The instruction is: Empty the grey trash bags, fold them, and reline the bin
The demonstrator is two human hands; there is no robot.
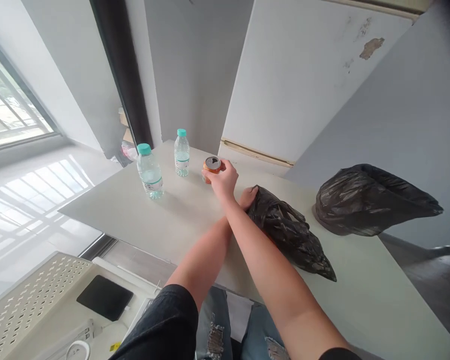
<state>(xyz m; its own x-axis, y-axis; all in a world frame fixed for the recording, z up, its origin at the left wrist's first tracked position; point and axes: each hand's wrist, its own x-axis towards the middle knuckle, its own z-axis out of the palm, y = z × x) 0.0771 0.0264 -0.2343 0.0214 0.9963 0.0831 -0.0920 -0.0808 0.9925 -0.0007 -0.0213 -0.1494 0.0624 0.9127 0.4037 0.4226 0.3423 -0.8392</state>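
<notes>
My arms cross over the table, the right one on top. My right hand (225,181) is wrapped around an opened orange drink can (212,165), which is upright with its top showing. My left hand (248,196) grips the edge of a crumpled black plastic bag (285,230); most of its fingers are hidden by the bag and the right arm. The bag lies on the table and spreads toward the right. Left of the can are two clear plastic bottles with teal caps, a farther one (182,154) and a nearer one (150,172), both upright.
The white table (135,225) reaches toward a white panel (277,85) behind it. A bin lined with a black bag (367,200) stands at the table's right. At lower left, a pale tray (60,290) holds a black flat object (105,297) and a white cable.
</notes>
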